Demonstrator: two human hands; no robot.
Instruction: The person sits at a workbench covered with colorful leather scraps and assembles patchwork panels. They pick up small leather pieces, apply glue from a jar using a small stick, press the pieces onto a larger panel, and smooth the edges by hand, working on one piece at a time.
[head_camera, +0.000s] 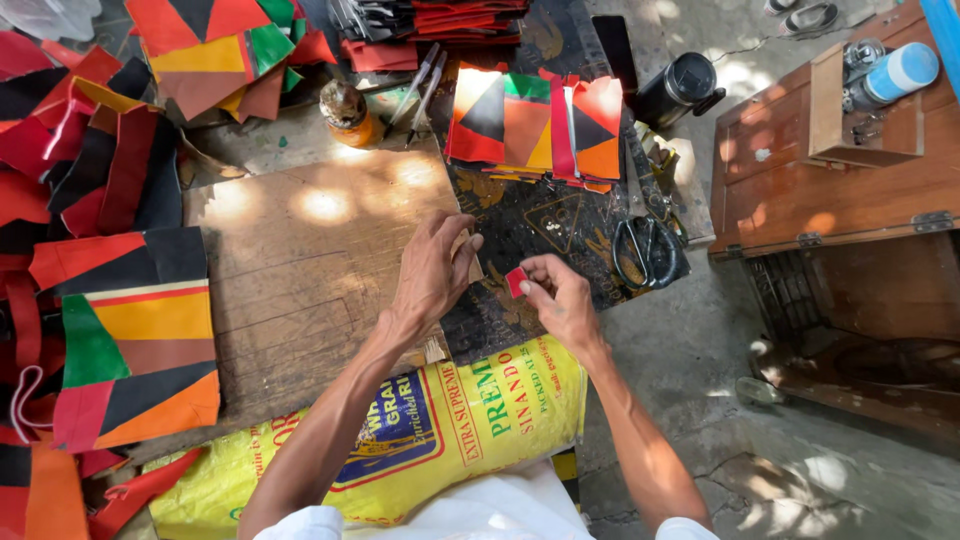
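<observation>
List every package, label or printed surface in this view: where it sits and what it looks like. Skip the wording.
Yellow woven sack: spread over the person's lap under both forearms, flat, yellow with a blue-and-red emblem and green and red print.
Dark printed sheet: on the work surface beneath the right hand, black with gold patterning.
Blue-and-white container: lying on the wooden box at upper right, cylindrical, with a white band.
No screens or signs show.
</observation>
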